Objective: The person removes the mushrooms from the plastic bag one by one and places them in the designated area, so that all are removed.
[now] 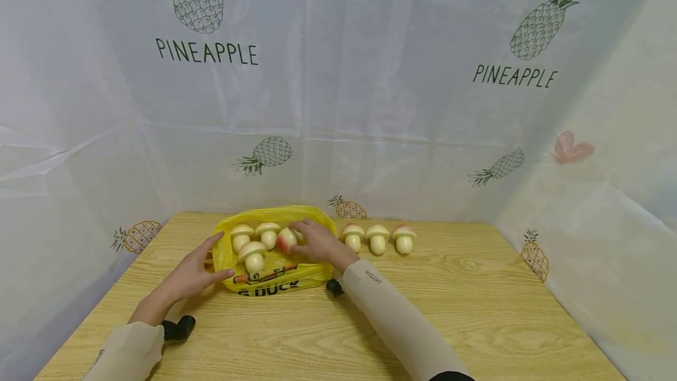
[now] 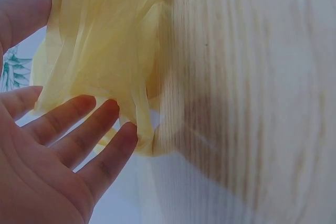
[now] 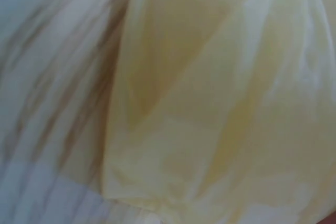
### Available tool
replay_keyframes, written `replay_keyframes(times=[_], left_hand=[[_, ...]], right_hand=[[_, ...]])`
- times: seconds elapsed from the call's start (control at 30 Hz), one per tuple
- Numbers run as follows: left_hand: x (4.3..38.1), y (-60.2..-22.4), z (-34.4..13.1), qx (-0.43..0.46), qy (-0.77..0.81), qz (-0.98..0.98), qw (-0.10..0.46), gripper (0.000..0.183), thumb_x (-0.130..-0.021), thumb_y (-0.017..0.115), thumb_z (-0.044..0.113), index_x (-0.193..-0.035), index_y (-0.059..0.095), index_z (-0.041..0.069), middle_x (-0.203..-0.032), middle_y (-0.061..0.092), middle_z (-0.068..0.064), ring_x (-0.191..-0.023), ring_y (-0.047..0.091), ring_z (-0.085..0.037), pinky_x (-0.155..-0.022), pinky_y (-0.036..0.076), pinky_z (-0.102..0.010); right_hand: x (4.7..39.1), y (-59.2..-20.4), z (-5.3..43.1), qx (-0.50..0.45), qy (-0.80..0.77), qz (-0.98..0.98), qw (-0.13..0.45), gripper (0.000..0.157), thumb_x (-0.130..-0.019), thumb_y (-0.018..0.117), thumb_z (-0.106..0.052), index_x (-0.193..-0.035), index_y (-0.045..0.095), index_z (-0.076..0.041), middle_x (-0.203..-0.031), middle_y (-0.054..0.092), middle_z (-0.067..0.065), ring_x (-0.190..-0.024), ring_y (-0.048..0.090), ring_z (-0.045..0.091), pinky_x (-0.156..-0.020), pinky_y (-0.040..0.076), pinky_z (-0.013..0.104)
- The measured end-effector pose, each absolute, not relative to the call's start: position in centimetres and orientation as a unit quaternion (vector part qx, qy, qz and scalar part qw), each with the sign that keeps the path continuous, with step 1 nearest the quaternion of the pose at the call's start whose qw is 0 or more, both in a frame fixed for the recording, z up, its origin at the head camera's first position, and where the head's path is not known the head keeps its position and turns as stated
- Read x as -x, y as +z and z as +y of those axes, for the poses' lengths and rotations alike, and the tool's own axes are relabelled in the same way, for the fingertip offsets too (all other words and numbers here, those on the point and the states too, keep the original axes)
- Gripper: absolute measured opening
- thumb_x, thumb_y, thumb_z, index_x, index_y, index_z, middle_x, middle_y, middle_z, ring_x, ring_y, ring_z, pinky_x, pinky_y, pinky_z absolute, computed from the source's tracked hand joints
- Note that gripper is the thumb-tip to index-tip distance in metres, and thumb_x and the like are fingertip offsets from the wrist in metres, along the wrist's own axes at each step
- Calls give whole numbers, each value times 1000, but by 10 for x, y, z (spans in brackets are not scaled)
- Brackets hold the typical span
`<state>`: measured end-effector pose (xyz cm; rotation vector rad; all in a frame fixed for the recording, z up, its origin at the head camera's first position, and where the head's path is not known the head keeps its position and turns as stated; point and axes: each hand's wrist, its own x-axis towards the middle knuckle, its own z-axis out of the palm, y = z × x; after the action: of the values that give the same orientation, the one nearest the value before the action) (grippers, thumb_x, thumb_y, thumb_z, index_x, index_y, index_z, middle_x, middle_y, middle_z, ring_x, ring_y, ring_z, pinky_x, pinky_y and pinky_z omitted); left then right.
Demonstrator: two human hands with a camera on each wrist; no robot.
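A yellow plastic bag (image 1: 312,272) lies wide-mouthed on the table, with several pale mushroom-shaped pieces (image 1: 254,256) standing in it. My right hand (image 1: 319,244) reaches in over the bag's right side and grips a mushroom-shaped piece with a red-tinged cap (image 1: 286,241), tilted over. At the bag's left side is my left hand (image 1: 193,275), thumb near the front rim. In the left wrist view its extended fingers (image 2: 105,161) rest against the yellow plastic. The right wrist view is filled mostly by the bag's blurred side (image 3: 210,103), with the hand almost wholly out of sight.
Three more mushroom-shaped pieces (image 1: 378,240) stand in a row right of the bag, caps up. The wooden table (image 1: 476,304) ends at a white pineapple-print curtain (image 1: 402,181) behind and at the sides. Black wrist devices (image 1: 178,328) sit at both wrists.
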<state>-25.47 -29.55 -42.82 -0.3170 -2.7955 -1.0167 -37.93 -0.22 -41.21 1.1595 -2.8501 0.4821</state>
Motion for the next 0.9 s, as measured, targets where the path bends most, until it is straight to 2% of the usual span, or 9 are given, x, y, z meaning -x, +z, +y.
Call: replay_keyframes(times=[0.3,0.63,0.77,0.9], left_hand=[[254,-428,-296,105,-345,-930,72,97,-84,71,45,-153,16,6,-150,23,-31,-126,35,-53,-92,36,-67],[255,-429,-297,100,-346,-930,72,96,-84,72,42,-153,16,7,-150,23,-30,-127,34,-53,-93,35,-67],[254,-428,-297,101,-348,-929,72,96,-84,73,42,-153,16,7,-150,23,-30,-127,35,-53,-93,36,-67],[253,-427,-296,103,-346,-930,73,96,-84,73,41,-153,16,6,-150,23,-31,-126,35,-53,-92,36,-67]], right_hand=[[379,-413,-2,-389,138,-910,31,62,-91,62,-46,-145,42,-24,-138,49,3,-120,50,19,-97,45,36],[379,-411,-2,-389,156,-908,23,62,-90,63,-47,-144,43,-22,-120,54,-1,-96,54,10,-79,48,27],[378,-412,-1,-399,165,-902,23,62,-89,65,-44,-143,44,-22,-125,49,1,-100,53,12,-84,49,29],[377,-411,0,-409,173,-896,20,64,-88,68,-41,-143,43,-23,-136,42,2,-111,52,19,-92,48,37]])
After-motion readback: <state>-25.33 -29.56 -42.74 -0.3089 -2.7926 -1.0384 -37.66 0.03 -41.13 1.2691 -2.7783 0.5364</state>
